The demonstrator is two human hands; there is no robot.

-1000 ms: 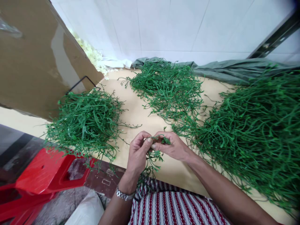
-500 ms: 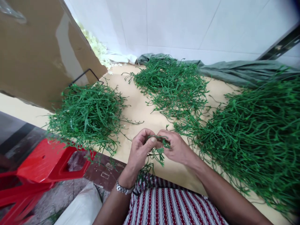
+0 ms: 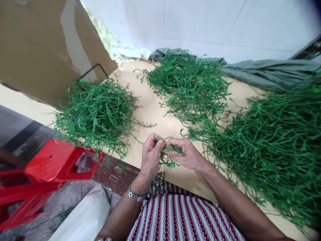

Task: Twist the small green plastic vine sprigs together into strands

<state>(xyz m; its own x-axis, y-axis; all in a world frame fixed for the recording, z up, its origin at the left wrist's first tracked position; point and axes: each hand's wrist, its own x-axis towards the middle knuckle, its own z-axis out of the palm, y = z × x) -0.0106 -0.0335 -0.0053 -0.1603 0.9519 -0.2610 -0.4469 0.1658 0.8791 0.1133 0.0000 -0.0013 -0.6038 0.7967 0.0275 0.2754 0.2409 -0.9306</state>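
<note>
Stems [image 3: 173, 149] are gripped by the left hand [image 3: 150, 156] and pinched by the right hand [image 3: 187, 154]. They are held over the table [image 3: 152, 108], between the left pile [image 3: 96, 115] and the right pile [image 3: 273, 147].

You can read no lettering, brand, number or worded sign anywhere in this view. The closest thing to a marking is the small pale rectangular outline [image 3: 113, 178] on the dark reddish-brown surface [image 3: 104, 172] at the lower left of the frame; you cannot make out any characters in it. On the cardboard [image 3: 45, 50] at the upper left, the long pale strip [image 3: 75, 36] gives you no legible print. The metal wristband [image 3: 135, 195] at the lower centre is too small for you to read any inscription.
</note>
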